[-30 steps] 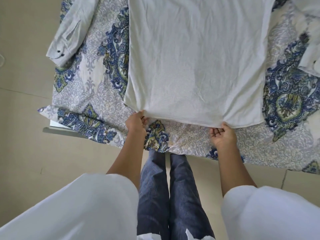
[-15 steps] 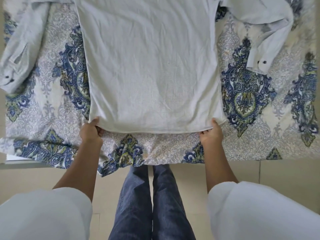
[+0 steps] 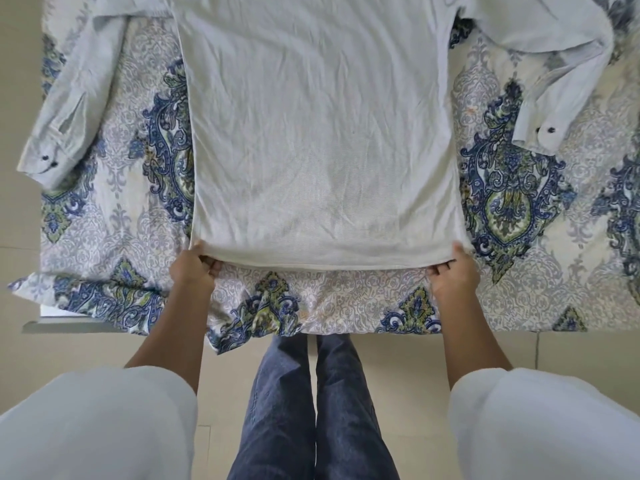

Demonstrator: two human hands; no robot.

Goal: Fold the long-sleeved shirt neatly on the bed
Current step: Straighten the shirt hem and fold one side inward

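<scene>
Pinching shirt point(image 3: 318, 133) hem corners | left hand point(image 3: 192, 271), right hand point(image 3: 453, 275) | shirt spread on bed point(image 3: 346, 299)

Head view, steeply downward (close).

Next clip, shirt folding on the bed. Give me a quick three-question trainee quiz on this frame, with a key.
1. True or false: the left hand and right hand both grip the shirt at its bottom hem.
2. The right-side sleeve lies: A) across the shirt's body; B) on the bedsheet, beside the body; C) under the shirt.
3. How many dark buttons show on that sleeve's cuff?
Key: 1 true; 2 B; 3 two.
</scene>
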